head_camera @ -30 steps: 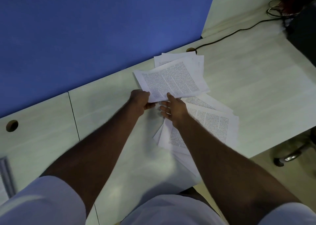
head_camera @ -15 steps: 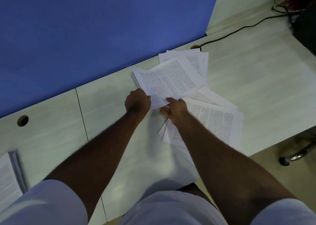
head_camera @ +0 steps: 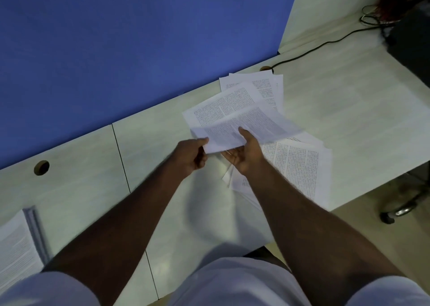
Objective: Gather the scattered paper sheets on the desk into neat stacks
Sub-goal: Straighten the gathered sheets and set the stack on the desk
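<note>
Newly lifted sheet (head_camera: 244,129) over pale desk (head_camera: 349,110), blue partition (head_camera: 116,38) behind.

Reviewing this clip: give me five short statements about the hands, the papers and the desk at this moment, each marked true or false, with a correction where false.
1. Both hands hold the same lifted sheets. True: the left hand pinches their near corner and the right hand grips them from beneath.
2. The desk has no loose paper left. False: printed sheets lie spread beside the right forearm.
3. A black cable runs to a hole in the desk. True.
4. The partition is red. False: it is blue.
5. The right hand is empty. False: its thumb lies on the lifted sheets.
</note>
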